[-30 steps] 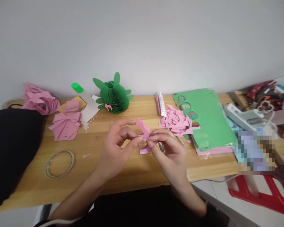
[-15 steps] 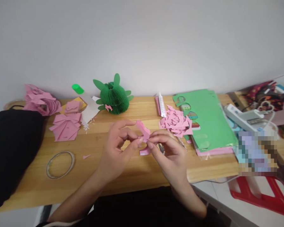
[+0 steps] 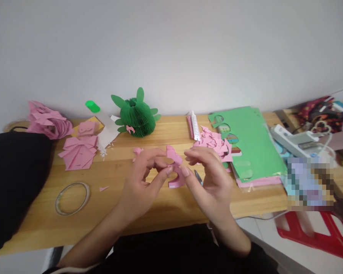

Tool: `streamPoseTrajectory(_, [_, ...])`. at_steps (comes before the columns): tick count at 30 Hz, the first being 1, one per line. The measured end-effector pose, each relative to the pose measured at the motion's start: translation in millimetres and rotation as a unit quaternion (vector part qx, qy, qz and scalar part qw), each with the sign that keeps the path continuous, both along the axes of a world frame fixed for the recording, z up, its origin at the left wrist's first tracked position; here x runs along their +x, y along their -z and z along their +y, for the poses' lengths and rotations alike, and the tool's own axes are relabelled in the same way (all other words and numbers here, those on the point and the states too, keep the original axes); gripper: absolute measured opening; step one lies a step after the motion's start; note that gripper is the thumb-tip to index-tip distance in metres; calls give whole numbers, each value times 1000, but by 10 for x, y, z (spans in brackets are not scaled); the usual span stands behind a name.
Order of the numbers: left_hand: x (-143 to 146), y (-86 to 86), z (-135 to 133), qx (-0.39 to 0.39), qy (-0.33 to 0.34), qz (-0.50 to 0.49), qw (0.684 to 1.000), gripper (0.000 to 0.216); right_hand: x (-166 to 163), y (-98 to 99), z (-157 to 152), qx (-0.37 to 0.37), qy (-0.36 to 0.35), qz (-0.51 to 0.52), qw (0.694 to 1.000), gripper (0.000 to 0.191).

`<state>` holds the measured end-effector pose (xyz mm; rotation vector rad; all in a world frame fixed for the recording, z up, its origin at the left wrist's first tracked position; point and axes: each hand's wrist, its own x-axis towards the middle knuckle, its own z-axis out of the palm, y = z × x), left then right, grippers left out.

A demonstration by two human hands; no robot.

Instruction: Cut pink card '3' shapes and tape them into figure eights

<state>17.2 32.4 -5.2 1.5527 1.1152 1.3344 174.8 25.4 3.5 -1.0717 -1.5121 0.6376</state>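
Observation:
My left hand pinches a small pink paper cut-out between thumb and fingertips, above the middle of the wooden table. My right hand hovers just to the right of it, fingers loosely curled and spread, thumb tip beside the paper. Under the cut-out lies a curved pink paper piece. Something small and dark, perhaps scissor tips, shows below my right hand.
A green honeycomb paper ornament stands at the back. Pink scraps, a glue tube and green sheets lie right. Folded pink papers, a tape ring and a black bag sit left. A red stool is right.
My right hand has let go of the pink cut-out, lifted and opened a little. The left hand keeps its pinch on it.

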Motion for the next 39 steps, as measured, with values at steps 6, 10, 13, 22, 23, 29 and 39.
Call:
streamPoseTrajectory(6, [27, -30, 20, 31, 11, 1, 999, 27, -15, -134, 120, 34, -22, -81, 996, 26])
streamPoseTrajectory(10, [18, 4, -1, 35, 1, 24, 999, 23, -6, -127, 130, -35, -58, -22, 997, 16])
streamPoseTrajectory(13, [4, 21, -19, 32, 5, 37, 999, 23, 28, -126, 135, -72, -93, 6, 993, 12])
streamPoseTrajectory(22, [49, -38, -59, 23, -23, 34, 999, 33, 30, -116, 179, -156, -102, 102, 977, 6])
streamPoseTrajectory(23, [52, -43, -67, 22, -21, 30, 999, 32, 26, -111, 182, -167, -101, 115, 974, 7])
streamPoseTrajectory(29, [-14, -109, -56, -54, 56, -74, 994, 39, 40, -85, 190, -208, -118, 205, 949, 10])
streamPoseTrajectory(39, [-81, -139, 143, -28, 119, -97, 988, 25, 38, -117, 126, -276, -161, 282, 905, 8])
